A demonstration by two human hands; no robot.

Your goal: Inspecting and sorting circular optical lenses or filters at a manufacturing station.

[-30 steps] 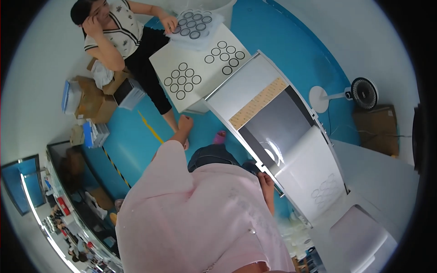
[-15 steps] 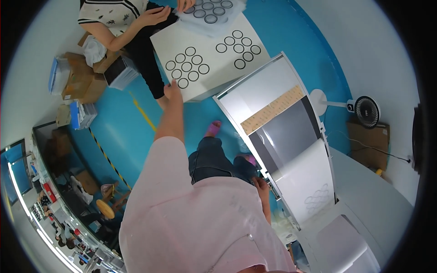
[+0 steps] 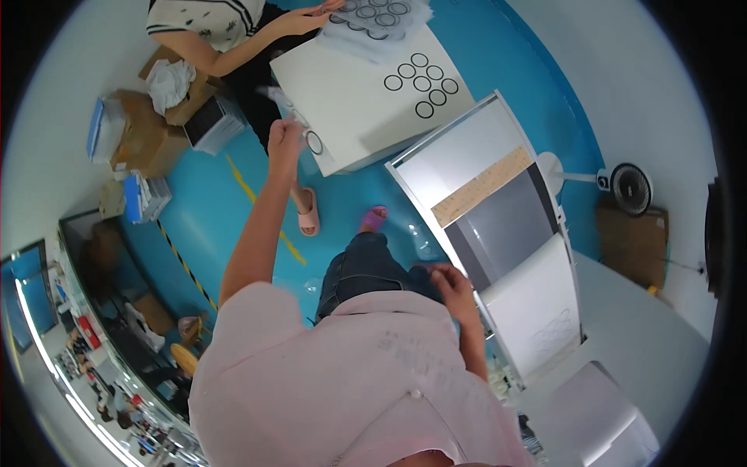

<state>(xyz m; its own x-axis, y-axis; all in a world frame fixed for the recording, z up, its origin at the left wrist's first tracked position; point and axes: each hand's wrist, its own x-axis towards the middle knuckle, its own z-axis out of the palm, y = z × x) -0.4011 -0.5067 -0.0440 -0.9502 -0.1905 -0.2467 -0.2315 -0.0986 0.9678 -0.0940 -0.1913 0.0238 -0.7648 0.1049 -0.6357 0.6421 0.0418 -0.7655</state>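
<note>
My left hand (image 3: 285, 140) is closed at the near left edge of the white table (image 3: 350, 117), pinching a clear sheet with black rings (image 3: 313, 143). The sheet is curled and seen nearly edge-on, partly over the table's edge and smeared by motion. One ring shows plainly beside my fingers. Farther right, another group of black rings (image 3: 422, 83) lies flat on the tabletop. Low beside my right thigh is my right hand (image 3: 454, 289), its fingers loosely bent and apart, with nothing visible in them. It is close to the white machine's side.
A white machine (image 3: 537, 300) with a tan strip (image 3: 482, 185) stands at my right, a fan (image 3: 630, 188) beyond it. Across the table, a person's hand (image 3: 331, 6) is beside stacked ringed sheets (image 3: 373, 31). Cardboard boxes (image 3: 148, 136) stand at the left.
The left group of rings has come off the tabletop with the sheet in my left hand, which has drawn slightly toward the left. My right hand has risen a little.
</note>
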